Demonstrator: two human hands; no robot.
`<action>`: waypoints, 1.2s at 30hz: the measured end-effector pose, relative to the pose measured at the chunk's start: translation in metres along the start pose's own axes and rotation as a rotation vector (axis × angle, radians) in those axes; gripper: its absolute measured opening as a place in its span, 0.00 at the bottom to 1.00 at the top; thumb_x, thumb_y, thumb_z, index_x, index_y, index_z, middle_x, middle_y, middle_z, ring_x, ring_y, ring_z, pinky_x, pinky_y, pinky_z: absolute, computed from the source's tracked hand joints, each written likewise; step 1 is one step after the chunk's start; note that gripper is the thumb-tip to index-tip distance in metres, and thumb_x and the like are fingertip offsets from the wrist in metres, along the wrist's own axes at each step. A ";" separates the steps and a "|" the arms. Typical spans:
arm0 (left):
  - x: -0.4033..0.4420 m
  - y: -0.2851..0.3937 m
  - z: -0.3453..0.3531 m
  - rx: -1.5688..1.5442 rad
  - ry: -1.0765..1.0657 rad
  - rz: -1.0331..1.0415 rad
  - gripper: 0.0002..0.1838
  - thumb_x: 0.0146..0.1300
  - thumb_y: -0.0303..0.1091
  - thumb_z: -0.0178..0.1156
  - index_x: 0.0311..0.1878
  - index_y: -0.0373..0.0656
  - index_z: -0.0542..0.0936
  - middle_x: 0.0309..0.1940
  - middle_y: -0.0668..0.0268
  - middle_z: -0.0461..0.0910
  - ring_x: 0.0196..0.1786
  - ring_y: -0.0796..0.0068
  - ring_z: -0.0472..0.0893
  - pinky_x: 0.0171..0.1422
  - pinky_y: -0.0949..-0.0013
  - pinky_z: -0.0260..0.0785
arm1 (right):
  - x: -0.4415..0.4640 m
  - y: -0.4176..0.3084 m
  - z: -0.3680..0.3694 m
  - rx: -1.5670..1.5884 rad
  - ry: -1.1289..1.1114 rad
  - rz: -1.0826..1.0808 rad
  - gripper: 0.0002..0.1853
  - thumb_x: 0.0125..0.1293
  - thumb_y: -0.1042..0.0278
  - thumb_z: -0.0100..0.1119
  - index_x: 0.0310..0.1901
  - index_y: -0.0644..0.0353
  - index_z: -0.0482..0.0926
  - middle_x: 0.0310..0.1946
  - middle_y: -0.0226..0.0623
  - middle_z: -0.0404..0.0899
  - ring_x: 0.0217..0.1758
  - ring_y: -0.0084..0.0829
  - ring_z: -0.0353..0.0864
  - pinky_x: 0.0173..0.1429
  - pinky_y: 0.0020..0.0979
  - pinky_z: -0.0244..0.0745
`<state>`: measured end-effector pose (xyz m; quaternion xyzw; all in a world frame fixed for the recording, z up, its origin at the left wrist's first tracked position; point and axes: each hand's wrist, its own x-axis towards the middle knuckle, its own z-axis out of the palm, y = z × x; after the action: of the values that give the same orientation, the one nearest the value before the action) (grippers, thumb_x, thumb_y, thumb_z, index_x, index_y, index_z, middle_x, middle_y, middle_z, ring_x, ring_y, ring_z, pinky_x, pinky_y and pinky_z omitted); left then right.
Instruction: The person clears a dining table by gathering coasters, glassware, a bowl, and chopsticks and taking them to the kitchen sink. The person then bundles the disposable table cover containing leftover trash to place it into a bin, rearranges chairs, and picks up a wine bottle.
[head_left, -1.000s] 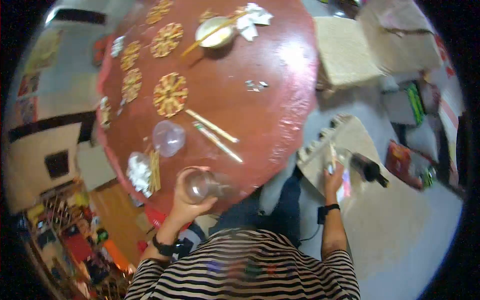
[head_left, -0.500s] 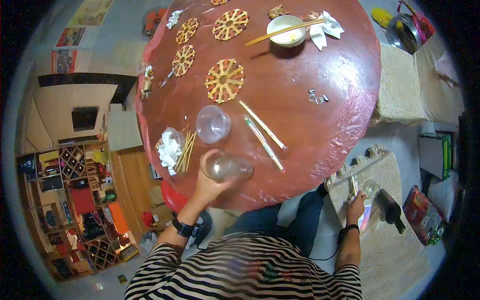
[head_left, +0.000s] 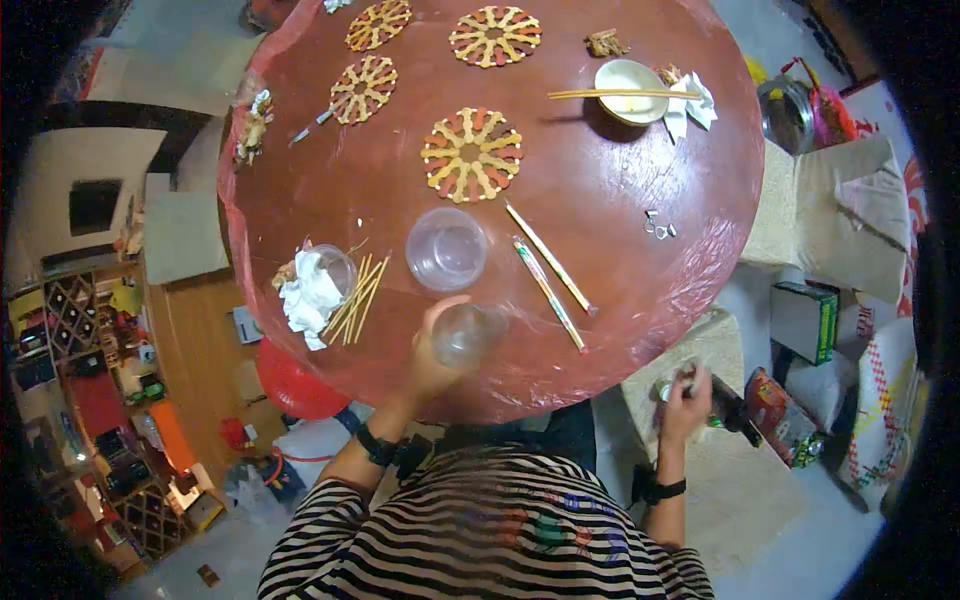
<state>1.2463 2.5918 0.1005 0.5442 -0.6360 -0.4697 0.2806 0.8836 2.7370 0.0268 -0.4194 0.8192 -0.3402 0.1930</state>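
My left hand [head_left: 436, 355] is closed around a clear tumbler [head_left: 466, 334], tilted above the table's near edge. Beyond it is a clear plastic bowl [head_left: 447, 250]. To its left lie several thin wooden sticks [head_left: 362, 300] and a clear cup [head_left: 338, 268] with crumpled white tissue [head_left: 310, 305]. At the right, my right hand [head_left: 688, 402] is over a cloth-covered chair, its fingers bent together beside a dark bottle [head_left: 737, 415] lying on its side. Whatever those fingers grip is too small and blurred to make out.
The round table [head_left: 600, 250] has a plastic cover. On it are wrapped chopsticks [head_left: 550, 293], several round lattice trivets [head_left: 472, 155], a bowl [head_left: 632, 92] with chopsticks across it, and small metal pieces [head_left: 660, 225]. A red stool [head_left: 295, 380] stands below left; boxes [head_left: 805, 320] stand right.
The view has shifted, tilting slightly. My left hand still holds the tumbler. My right hand has moved up from the chair's surface, its fingers now bent near the bottle.
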 end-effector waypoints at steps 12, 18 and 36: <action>-0.001 -0.045 -0.003 0.098 -0.165 0.272 0.35 0.47 0.41 0.70 0.58 0.44 0.67 0.62 0.55 0.63 0.66 0.54 0.61 0.70 0.54 0.53 | 0.053 -0.178 0.158 -0.499 -0.440 -0.350 0.25 0.51 0.70 0.61 0.52 0.54 0.66 0.31 0.45 0.75 0.29 0.50 0.78 0.29 0.50 0.72; 0.005 -0.049 -0.009 0.034 -0.250 0.296 0.35 0.47 0.41 0.71 0.57 0.43 0.67 0.62 0.54 0.65 0.66 0.55 0.63 0.70 0.55 0.54 | 0.058 -0.165 0.160 -0.454 -0.362 -0.365 0.15 0.52 0.71 0.56 0.43 0.59 0.70 0.24 0.48 0.74 0.26 0.48 0.76 0.29 0.45 0.70; -0.008 0.006 -0.101 -0.156 -0.118 0.200 0.38 0.47 0.31 0.69 0.62 0.40 0.62 0.54 0.63 0.70 0.57 0.71 0.70 0.62 0.65 0.63 | 0.060 -0.215 0.220 0.306 -0.586 0.172 0.15 0.52 0.72 0.58 0.43 0.64 0.75 0.30 0.37 0.78 0.31 0.30 0.76 0.37 0.32 0.73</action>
<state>1.3338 2.5701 0.1481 0.4261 -0.6640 -0.5187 0.3295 1.1010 2.5108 0.0270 -0.3947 0.7008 -0.3067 0.5089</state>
